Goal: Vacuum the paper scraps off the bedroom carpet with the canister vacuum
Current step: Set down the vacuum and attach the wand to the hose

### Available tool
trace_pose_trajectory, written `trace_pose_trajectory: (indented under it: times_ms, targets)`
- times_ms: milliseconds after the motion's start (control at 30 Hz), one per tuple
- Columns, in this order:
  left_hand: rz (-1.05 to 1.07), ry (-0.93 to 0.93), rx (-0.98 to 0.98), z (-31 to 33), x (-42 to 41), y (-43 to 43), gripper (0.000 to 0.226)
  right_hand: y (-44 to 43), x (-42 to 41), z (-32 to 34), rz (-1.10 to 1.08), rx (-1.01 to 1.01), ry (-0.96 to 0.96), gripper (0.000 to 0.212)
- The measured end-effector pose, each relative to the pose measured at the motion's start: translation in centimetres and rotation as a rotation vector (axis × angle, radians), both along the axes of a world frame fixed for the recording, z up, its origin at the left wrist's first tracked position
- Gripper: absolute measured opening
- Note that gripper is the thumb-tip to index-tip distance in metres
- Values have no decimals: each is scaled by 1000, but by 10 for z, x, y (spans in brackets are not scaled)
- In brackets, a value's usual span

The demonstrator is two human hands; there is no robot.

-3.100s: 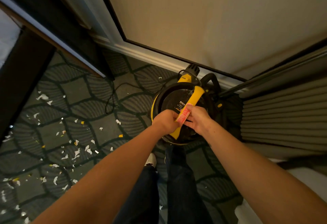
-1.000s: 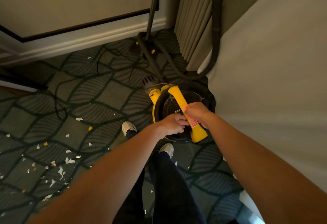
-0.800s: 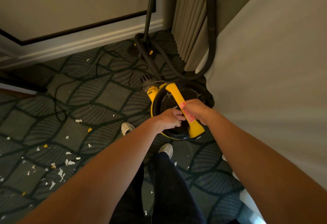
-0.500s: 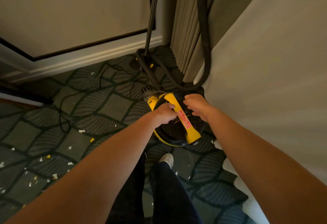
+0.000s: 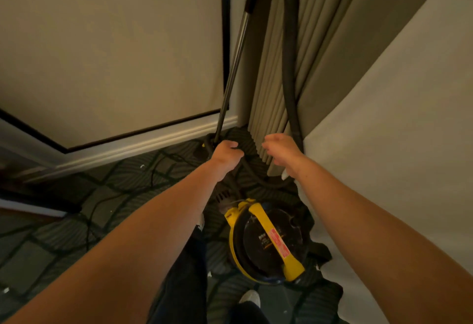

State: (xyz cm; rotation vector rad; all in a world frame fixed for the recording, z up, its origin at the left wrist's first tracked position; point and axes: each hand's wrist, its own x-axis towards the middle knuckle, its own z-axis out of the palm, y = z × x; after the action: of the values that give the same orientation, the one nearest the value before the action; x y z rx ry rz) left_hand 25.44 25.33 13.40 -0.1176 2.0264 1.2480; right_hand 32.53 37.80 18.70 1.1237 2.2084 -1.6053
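The round black canister vacuum with a yellow handle [image 5: 266, 243] stands on the dark patterned carpet [image 5: 115, 195]. Beyond it, the left hand [image 5: 226, 153] curls its fingers at the foot of the metal wand [image 5: 235, 55]; I cannot tell if it grips anything. The right hand [image 5: 281, 151] hangs with fingers loose beside the black hose [image 5: 290, 55].

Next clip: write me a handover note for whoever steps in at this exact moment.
Left hand: curled at the hose's floor loop by the wand; grip unclear.
Right hand: relaxed, empty, beside the hose.
Canister vacuum: on the carpet below the hands, handle free.
Done: canister set down near the wand.
Left: take the wand, vacuum the paper scraps.
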Motion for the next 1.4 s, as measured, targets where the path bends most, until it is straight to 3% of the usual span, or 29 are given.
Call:
trace_pose_trajectory:
  times_ms: [533, 800, 1133, 1267, 1400]
  targets:
    - [-193, 119, 48, 23, -309, 65, 44, 56, -309, 0, -225, 67, 98, 48]
    - [-262, 123, 72, -20, -391, 121, 49, 87, -402, -42, -316, 32, 108, 51]
    - [-358, 191, 130, -96, -441, 153, 70, 125, -471, -92, -442, 48, 220, 75]
    - [-387, 197, 158, -104, -441, 160, 74, 127, -485, -101, -434, 28, 284, 60]
    - [-380, 241, 218, -106, -434, 161, 64, 126, -478, -108, -447, 14, 308, 24]
